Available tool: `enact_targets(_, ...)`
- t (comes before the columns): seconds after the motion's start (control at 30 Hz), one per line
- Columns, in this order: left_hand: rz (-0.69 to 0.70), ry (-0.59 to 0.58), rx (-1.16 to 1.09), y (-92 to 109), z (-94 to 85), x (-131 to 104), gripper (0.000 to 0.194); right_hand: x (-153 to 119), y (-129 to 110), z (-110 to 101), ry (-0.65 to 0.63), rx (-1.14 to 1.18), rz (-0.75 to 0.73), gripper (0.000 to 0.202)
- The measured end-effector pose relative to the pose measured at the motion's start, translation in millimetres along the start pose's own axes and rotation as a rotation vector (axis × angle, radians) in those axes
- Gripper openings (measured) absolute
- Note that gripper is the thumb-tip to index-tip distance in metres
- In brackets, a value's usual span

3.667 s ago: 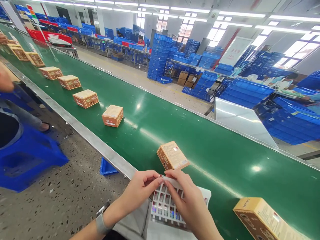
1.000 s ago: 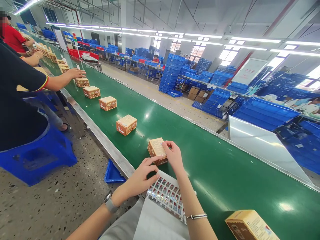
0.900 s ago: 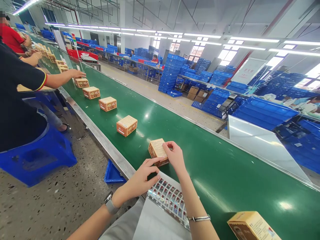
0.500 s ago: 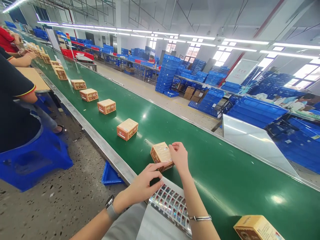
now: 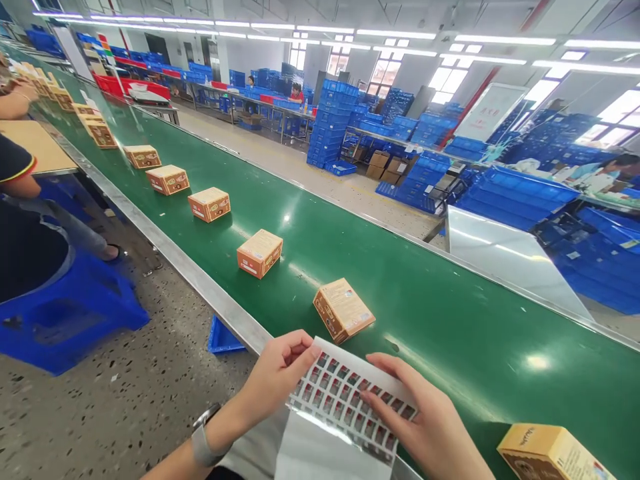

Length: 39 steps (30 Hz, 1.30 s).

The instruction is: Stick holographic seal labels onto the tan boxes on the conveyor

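Observation:
A sheet of small stickers (image 5: 345, 395), printed in rows with dark and red pictures, lies tilted at the near edge of the belt. My left hand (image 5: 283, 373) pinches its upper left corner between thumb and fingers. At the sheet's right side is my right hand (image 5: 420, 413), thumb on the printed face and forefinger along the far edge, with the sheet between them. Just beyond the sheet, a brown and cream carton (image 5: 344, 310) stands turned at an angle on the green belt, touched by neither hand.
More cartons line the green conveyor belt (image 5: 450, 333), including a near carton (image 5: 260, 253) and one at lower right (image 5: 555, 453). A metal rail (image 5: 200, 280) edges the belt. At left a person sits on a blue stool (image 5: 75, 313). Stacked blue crates (image 5: 333, 123) stand across the aisle.
Both hands have come away from the carton and back to the sticker sheet. My right hand has moved down and right onto it; my left now grips its corner.

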<state>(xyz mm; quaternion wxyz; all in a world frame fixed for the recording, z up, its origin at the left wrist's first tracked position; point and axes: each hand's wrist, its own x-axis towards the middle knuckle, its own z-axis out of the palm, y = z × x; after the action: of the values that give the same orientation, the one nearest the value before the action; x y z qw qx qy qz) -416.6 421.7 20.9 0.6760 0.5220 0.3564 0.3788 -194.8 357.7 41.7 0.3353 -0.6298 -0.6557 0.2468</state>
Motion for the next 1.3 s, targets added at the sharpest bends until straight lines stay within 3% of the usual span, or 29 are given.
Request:
enact_targets(0.17,-0.106,-0.170,0.105,12,-9.3,-10,0.027,-28,-2,2,0.047,0.272,0.278,0.033)
enact_targets(0.23,-0.105,-0.216,0.184,16,-11.1,-13,0.046,-32,-9,6,-0.004,0.319,0.327,0.036)
enact_targets(0.27,-0.100,-0.224,0.222,17,-11.6,-13,0.045,-33,-13,7,-0.046,0.334,0.344,0.036)
enact_targets(0.37,-0.130,-0.182,0.277,19,-12.9,-13,0.017,-33,-23,6,-0.141,0.384,0.371,0.032)
enact_targets(0.5,-0.189,-0.102,0.304,21,-18.1,-12,0.025,-35,-26,3,-0.109,0.427,0.389,0.029)
enact_targets(0.6,-0.230,-0.193,0.351,27,-24.3,-14,0.021,-42,-23,7,-0.054,0.412,0.410,0.034)
enact_targets(0.77,-0.209,-0.289,0.581,44,-26.0,-22,0.056,-50,-24,16,-0.083,0.341,0.379,0.036)
enact_targets(0.93,-0.225,-0.438,0.674,51,-13.9,-28,0.021,-50,-34,16,-0.136,0.404,0.354,0.025)
enact_targets(1.07,-0.241,-0.452,0.726,51,-12.4,-26,0.015,-51,-37,15,-0.113,0.517,0.436,0.026)
enact_targets(1.17,-0.193,-0.495,0.831,52,-12.3,-28,0.018,-53,-34,21,-0.095,0.501,0.456,0.034)
enact_targets(1.3,0.056,-0.432,0.900,45,2.1,-35,0.020,-55,-33,34,-0.049,0.431,0.435,0.046)
